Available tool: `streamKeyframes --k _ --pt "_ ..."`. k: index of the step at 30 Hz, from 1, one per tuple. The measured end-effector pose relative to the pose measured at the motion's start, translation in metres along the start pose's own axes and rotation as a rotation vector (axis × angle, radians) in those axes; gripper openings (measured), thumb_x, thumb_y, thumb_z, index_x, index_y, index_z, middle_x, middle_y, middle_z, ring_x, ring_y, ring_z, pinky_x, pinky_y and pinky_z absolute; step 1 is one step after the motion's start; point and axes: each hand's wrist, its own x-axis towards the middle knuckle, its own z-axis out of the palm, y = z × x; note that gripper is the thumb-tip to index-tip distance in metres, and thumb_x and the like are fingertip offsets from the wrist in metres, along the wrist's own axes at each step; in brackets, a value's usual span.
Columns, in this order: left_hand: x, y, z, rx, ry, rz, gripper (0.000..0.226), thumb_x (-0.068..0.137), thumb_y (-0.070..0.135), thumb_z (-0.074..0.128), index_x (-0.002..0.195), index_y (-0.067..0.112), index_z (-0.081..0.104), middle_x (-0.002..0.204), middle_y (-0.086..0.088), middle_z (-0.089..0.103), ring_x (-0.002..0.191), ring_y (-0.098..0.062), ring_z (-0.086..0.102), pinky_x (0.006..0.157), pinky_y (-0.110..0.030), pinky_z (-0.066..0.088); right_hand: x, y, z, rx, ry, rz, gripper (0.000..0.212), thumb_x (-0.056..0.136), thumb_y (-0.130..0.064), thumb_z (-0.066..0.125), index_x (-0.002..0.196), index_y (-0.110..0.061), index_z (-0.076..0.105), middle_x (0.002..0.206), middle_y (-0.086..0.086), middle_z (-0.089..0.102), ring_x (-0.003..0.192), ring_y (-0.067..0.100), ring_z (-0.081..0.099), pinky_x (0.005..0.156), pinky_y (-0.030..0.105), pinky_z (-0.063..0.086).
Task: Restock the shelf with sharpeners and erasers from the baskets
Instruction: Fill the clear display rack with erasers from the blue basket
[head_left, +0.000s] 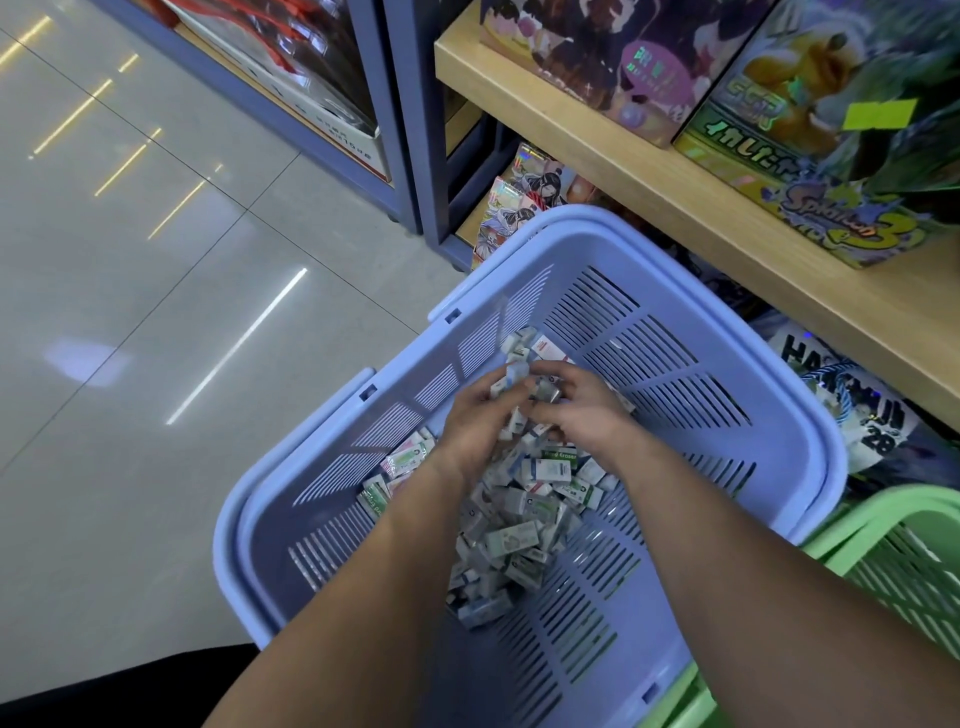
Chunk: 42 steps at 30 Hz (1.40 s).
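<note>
As both reach down into blue basket (649, 332), L hand (478, 421) & R hand (582, 410) meet knuckles-up, fingers curled round a few erasers (511, 378), just above eraser pile (519, 525) on basket floor.

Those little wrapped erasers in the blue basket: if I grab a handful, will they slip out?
Probably somewhat: the erasers look glossy-wrapped, so a few may slide free. They're small boxy blocks lying jumbled in the blue basket, likely light, stiff, unlikely to roll. The left hand and right hand each grip only a few, so small handfuls seem safer.
</note>
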Motion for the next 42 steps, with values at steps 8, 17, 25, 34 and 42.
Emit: streamKeyframes --k 8,17,25,34,42 --pt "0.009 -0.003 -0.004 -0.18 0.067 -0.104 0.033 0.106 0.014 0.044 0.13 0.021 0.065 0.118 -0.011 0.074 0.099 -0.031 0.072 0.085 -0.044 0.058 0.007 0.002 0.001 -0.023 0.05 0.022 0.032 0.09 -0.017 0.076 0.116 -0.033 0.067 0.129 -0.006 0.062 0.107 0.024 0.066 0.064 0.029 0.052" --pt "0.007 0.0 -0.007 -0.125 0.001 -0.052 0.051 0.083 -0.009 0.058 0.122 0.023 0.066 0.116 -0.003 0.073 0.111 -0.035 0.068 0.096 -0.057 0.053 0.006 -0.001 0.002 -0.091 0.026 0.03 0.034 0.085 -0.022 0.078 0.101 -0.052 0.07 0.12 -0.009 0.067 0.103 0.024 0.068 0.084 0.045 0.058" --pt "0.004 -0.002 -0.001 0.019 0.083 -0.017 0.032 0.093 0.042 0.069 0.119 0.024 0.063 0.119 -0.01 0.068 0.094 -0.03 0.07 0.087 -0.047 0.057 -0.002 -0.008 -0.001 0.063 0.031 0.052 0.034 0.084 0.002 0.077 0.109 -0.018 0.066 0.102 -0.001 0.076 0.089 0.015 0.072 0.07 0.032 0.056" --pt "0.005 -0.002 -0.001 0.111 0.13 0.019 0.037 0.092 0.037 0.075 0.124 0.022 0.062 0.11 -0.007 0.073 0.099 -0.024 0.071 0.086 -0.043 0.059 -0.002 -0.005 0.002 0.068 0.009 0.059 0.022 0.091 -0.006 0.073 0.105 -0.023 0.073 0.103 -0.002 0.077 0.098 0.017 0.071 0.076 0.028 0.059" --pt "0.005 -0.002 -0.011 0.057 0.085 0.0 0.055 0.077 0.014 0.089 0.125 0.016 0.062 0.108 -0.012 0.077 0.097 -0.029 0.075 0.088 -0.047 0.06 -0.01 -0.019 0.0 0.157 -0.078 0.122 0.037 0.093 0.017 0.057 0.112 -0.013 0.065 0.105 0.003 0.072 0.096 0.019 0.072 0.079 0.029 0.062"
